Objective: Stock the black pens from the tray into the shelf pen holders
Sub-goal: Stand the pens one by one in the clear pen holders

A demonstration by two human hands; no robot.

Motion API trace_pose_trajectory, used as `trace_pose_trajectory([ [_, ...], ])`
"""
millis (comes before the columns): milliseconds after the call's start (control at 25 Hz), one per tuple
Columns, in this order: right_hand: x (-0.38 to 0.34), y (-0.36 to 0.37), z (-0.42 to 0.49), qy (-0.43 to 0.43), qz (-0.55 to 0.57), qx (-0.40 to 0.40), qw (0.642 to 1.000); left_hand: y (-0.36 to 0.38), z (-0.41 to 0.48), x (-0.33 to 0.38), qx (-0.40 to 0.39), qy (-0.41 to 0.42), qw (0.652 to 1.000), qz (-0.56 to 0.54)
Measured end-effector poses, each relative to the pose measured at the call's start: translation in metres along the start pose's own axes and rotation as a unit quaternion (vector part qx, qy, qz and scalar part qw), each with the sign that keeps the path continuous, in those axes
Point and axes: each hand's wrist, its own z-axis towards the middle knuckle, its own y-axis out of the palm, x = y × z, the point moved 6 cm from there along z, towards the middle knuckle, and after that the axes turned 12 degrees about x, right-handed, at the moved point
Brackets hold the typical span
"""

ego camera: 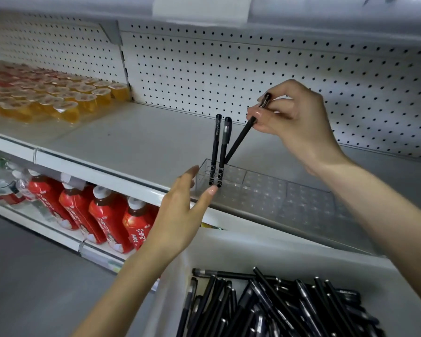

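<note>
While two slim matte black pens (215, 147) stand upright at the nine o'clock end of the clear dimpled holder (265, 190), the right hand (294, 117) pinches a third pen (241, 139), tilted, its tip entering beside them. Fingers straight, the left hand (180, 215) steadies the corner. At five o'clock the white tray (229, 242) is heaped: barely started!

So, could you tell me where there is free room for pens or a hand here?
The holder is free right of the two standing pens. The shelf is bare between the jelly cups and the holder. Crowded: the holder's left end, where the left hand and the right hand with its tilted pen meet, and the tray.
</note>
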Motion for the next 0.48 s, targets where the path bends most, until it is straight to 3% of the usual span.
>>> trace_pose_trajectory([
  [480, -0.0057, 0.0068, 0.0013, -0.004, -0.048, -0.05, 0.998, 0.0008, 0.0009, -0.0014, -0.001, 0.005, 1.0, -0.021],
])
